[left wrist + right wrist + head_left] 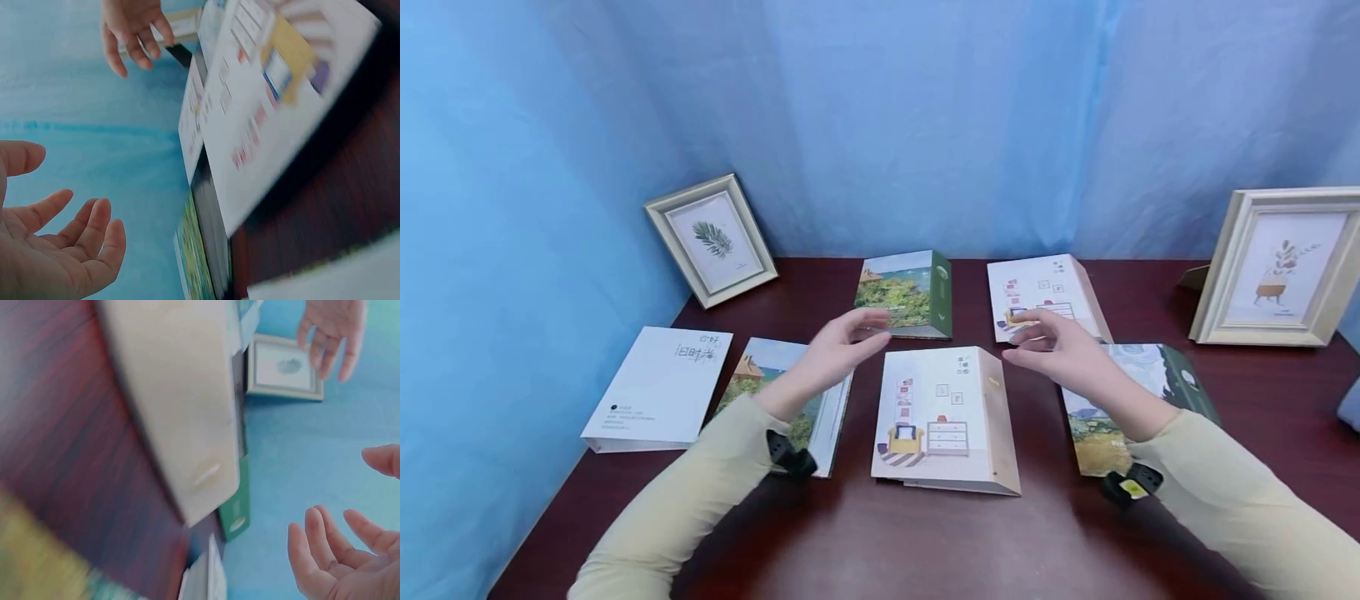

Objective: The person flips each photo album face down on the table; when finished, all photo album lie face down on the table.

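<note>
On the dark red table (940, 550), a potted-plant picture frame (1285, 258) stands by the far right corner, a leaf-print frame (712, 242) at the far left. Six albums (898, 287) lie in two rows: two along the far edge, four nearer, including a room-print album (932, 408) midway across. The arrangement looks mostly in place; what remains cannot be told. Left hand (842, 346) and right hand (1067, 354) hover, fingers loosely bent, thumbs parted, holding nothing.

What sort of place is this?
Probably a staged tabletop set: blue cloth hangs behind a dark table, where illustrated books or binders and two framed pictures are set out.
</note>
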Demonstrator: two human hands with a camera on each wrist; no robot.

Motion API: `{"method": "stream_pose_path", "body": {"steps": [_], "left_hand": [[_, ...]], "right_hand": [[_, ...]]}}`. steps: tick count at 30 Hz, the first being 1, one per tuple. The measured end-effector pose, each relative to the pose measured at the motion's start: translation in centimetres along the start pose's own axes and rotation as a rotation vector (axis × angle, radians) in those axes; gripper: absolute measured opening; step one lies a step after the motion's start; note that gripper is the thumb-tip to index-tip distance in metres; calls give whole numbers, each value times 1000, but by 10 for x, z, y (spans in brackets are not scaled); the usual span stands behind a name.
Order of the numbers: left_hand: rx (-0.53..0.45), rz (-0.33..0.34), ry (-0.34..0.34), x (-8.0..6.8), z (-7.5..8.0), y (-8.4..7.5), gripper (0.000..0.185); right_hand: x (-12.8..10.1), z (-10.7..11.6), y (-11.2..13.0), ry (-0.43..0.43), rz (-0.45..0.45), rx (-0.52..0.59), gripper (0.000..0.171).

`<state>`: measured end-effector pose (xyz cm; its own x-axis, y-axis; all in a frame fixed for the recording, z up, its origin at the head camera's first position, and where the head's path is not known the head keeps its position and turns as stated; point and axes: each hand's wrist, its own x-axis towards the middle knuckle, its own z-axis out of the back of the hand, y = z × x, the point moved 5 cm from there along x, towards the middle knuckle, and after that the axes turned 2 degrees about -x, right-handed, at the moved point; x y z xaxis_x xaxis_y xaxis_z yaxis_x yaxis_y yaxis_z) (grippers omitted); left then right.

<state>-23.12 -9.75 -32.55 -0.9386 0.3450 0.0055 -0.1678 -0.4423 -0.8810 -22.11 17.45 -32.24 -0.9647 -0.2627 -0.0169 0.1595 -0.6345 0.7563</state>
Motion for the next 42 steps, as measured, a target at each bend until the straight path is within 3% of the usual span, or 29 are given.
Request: {"method": "stream_pose_path", "body": {"steps": [7, 12, 21, 27, 35, 42], "left_hand": [[2, 46, -65, -27, 51, 33, 44], [75, 69, -111, -46, 86, 49, 48], [256, 207, -85, -63, 119, 71, 62], [348, 264, -12, -68, 122, 87, 81], [298, 307, 87, -71, 105, 109, 95], [296, 302, 128, -69, 99, 113, 102]], "right_hand": [[12, -14, 29, 109, -23, 164, 56], [20, -28, 46, 209, -52, 256, 58], [30, -55, 70, 313, -142, 329, 64], [38, -84, 84, 412, -156, 369, 71], [48, -123, 92, 491, -171, 357, 74], [55, -151, 94, 491, -175, 295, 76]]}}
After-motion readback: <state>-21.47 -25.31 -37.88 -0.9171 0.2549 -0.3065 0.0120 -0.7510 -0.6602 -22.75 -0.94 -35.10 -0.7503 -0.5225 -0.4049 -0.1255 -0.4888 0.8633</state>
